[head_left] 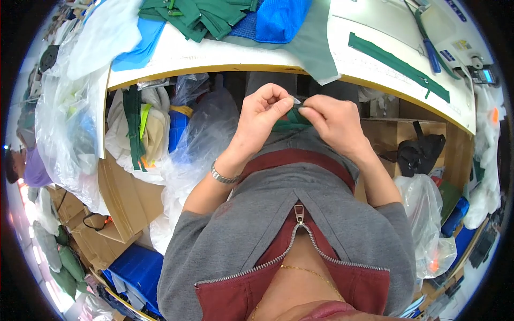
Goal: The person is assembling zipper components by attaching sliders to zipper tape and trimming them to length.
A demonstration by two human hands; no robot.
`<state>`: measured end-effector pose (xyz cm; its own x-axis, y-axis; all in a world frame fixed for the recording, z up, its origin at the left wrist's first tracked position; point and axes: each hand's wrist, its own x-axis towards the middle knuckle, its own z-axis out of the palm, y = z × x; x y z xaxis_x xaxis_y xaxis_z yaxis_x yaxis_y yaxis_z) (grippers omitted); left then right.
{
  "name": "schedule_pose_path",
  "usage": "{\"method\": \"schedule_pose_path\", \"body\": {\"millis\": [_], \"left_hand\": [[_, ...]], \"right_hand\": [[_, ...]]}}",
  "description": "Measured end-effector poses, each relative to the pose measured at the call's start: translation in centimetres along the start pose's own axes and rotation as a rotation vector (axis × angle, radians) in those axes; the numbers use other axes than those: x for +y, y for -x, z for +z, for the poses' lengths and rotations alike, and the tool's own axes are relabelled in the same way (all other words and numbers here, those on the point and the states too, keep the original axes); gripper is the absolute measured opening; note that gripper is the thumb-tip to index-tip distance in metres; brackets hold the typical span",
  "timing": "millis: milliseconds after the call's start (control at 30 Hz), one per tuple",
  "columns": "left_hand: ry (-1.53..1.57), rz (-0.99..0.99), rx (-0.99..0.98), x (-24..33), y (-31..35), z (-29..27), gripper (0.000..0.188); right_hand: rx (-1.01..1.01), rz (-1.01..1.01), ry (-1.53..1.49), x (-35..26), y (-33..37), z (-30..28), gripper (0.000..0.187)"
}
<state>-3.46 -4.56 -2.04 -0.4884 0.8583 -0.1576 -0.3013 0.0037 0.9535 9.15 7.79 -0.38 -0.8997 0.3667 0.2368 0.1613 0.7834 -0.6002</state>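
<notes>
My left hand [264, 112] and my right hand [331, 119] meet close to my body, below the edge of the white worktable [214, 56]. Both pinch a small dark green fabric piece [289, 121] between thumbs and fingertips, with a small pale bit showing at the fingertips. A silver watch sits on my left wrist. On the table lie a long green zipper strip [399, 65], a pile of green fabric pieces [198, 16] and blue mesh cloth [276, 18].
Clear plastic bags [201, 134] and cardboard boxes [126, 198] crowd the space under the table at left. A black bag [420, 152] and more plastic bags [428, 224] sit at right. A blue-handled tool [431, 53] lies beside a sewing machine. Another person's head shows far left.
</notes>
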Motion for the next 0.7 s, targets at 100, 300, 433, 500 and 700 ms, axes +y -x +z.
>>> {"method": "schedule_pose_path", "body": {"millis": [100, 300, 433, 500, 700], "left_hand": [[0.108, 0.001, 0.010, 0.2, 0.0, 0.2, 0.009], [0.007, 0.101, 0.044, -0.2, 0.0, 0.3, 0.009], [-0.211, 0.108, 0.035, 0.2, 0.6, 0.5, 0.010], [-0.383, 0.080, 0.030, 0.6, 0.6, 0.5, 0.011], [0.079, 0.103, 0.063, -0.5, 0.8, -0.1, 0.007]], "right_hand": [[0.072, 0.149, -0.322, 0.2, 0.0, -0.1, 0.018], [0.004, 0.174, -0.462, 0.2, 0.1, 1.0, 0.018], [0.083, 0.082, -0.512, -0.3, 0.3, 1.4, 0.018], [-0.062, 0.158, -0.487, -1.0, 0.3, 0.8, 0.016], [-0.072, 0.144, -0.458, -1.7, 0.4, 0.2, 0.015]]}}
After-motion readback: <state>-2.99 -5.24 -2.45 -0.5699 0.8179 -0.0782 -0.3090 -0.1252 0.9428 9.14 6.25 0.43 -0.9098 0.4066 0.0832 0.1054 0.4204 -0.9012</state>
